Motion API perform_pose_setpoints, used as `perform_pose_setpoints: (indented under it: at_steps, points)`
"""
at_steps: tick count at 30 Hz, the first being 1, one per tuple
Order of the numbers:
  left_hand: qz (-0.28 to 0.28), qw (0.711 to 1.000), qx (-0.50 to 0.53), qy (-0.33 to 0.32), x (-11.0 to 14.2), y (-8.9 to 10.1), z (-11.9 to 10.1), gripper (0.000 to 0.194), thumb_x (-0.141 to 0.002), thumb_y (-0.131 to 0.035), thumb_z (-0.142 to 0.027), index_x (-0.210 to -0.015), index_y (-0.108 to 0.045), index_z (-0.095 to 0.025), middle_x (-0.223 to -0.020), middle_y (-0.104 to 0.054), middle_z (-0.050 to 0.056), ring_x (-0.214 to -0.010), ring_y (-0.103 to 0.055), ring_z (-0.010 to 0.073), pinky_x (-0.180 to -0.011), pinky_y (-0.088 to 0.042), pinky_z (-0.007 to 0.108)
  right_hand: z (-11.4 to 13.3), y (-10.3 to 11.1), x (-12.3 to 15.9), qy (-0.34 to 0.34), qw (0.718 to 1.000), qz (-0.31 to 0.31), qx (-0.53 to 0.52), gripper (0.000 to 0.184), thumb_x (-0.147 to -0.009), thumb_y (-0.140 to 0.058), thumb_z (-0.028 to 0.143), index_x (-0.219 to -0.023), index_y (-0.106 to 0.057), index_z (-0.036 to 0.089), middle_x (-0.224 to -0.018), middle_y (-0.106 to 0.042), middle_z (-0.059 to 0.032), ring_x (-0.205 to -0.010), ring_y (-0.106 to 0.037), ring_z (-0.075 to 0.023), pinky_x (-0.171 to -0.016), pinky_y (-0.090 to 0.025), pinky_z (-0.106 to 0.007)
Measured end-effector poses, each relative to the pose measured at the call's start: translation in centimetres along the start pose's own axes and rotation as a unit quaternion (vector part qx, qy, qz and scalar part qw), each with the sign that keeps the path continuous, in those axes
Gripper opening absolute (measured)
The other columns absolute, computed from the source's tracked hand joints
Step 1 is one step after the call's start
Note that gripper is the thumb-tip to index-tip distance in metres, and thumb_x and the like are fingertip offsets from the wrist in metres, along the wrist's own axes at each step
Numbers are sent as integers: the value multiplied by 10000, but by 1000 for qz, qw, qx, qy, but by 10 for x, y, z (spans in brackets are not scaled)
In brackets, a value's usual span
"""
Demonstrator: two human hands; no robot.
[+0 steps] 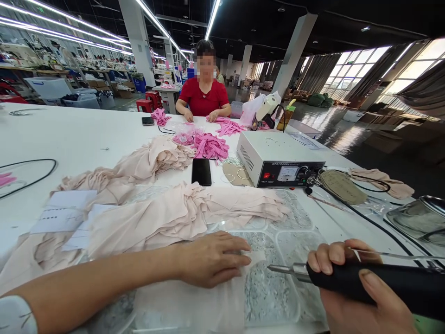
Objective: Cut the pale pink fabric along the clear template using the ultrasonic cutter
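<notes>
My left hand [215, 260] lies flat, fingers stretched out, on a thin pale beige fabric piece [191, 306]. This fabric rests on a cloudy grey-and-clear panelled mat [271, 292]. In my right hand [358, 287] is a black corded hand tool [389, 283], fingers and thumb wrapped around its body. The tool's pointed metal tip faces left, just right of the fabric's edge; I cannot tell whether it touches the mat. Piled beige fabric pieces [156, 213] lie beyond my left arm.
A white control box [278, 153] with a meter stands at the back right, black cables running from it. A phone [201, 172], pink strips [210, 146] and white paper slips [64, 211] lie on the table. Opposite sits a person in red [203, 97], hands on pink strips.
</notes>
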State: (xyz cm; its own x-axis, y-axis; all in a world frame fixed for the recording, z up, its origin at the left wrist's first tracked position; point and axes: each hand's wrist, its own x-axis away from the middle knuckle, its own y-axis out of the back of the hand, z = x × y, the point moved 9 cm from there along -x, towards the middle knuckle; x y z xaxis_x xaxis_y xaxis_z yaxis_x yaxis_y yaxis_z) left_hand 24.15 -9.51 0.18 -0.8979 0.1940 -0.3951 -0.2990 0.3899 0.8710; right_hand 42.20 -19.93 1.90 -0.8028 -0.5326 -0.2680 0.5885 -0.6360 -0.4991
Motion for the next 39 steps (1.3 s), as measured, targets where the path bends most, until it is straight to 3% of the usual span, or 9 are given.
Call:
perform_pose_setpoints:
  at_steps: [4,8,12,17,22,29,39]
  points:
    - [-15,997,-30,69,15,18,-13,244,-990,-411,-180,-1173,-567,-141,-1065,-649,118,-902,-633,195,-826,-505,314,-9,-1,-1,4,1000,-7,-14,213,-642,-685,328,-809,-609,220,-591,-477,31,-478,-434,-121,-423,-405,-273]
    - [10,993,-51,104,34,12,-27,250,-992,-375,-176,-1173,-541,-128,-947,-635,106,-781,-589,183,-728,-488,293,-16,-15,0,13,999,37,-10,178,-695,-664,312,-845,-621,227,-611,-516,17,-496,-460,-132,-455,-437,-298]
    - [43,992,-77,90,40,1,-33,245,-986,-393,-169,-1180,-527,-102,-999,-625,132,-876,-590,213,-806,-476,325,-18,-20,1,18,998,53,-8,192,-693,-686,305,-861,-637,227,-627,-555,1,-504,-486,-143,-462,-452,-310]
    - [71,991,-104,33,32,-2,-31,200,-978,-391,-123,-1072,-566,-101,-984,-632,135,-919,-598,216,-871,-466,347,-7,-10,4,17,998,57,4,169,-710,-713,306,-853,-662,233,-638,-580,-6,-501,-507,-139,-466,-471,-303]
    - [63,993,-93,28,19,3,-29,215,-974,-372,-110,-1013,-583,-128,-926,-645,111,-867,-616,188,-845,-494,323,1,6,5,7,999,35,15,158,-694,-719,295,-829,-668,229,-633,-579,-3,-487,-516,-135,-446,-481,-290]
    - [28,994,-101,6,-1,-10,-38,243,-975,-429,-159,-1162,-569,-89,-1169,-641,135,-1083,-599,224,-961,-466,349,4,9,5,26,999,21,-18,183,-693,-724,324,-842,-669,234,-630,-572,1,-480,-512,-131,-443,-492,-287]
    - [39,989,-142,-8,2,-16,-42,238,-983,-438,-167,-1140,-607,-107,-1227,-636,99,-1157,-571,211,-1050,-420,356,-1,30,15,-8,999,42,-3,158,-770,-651,277,-926,-630,254,-685,-563,-20,-543,-541,-151,-497,-525,-306]
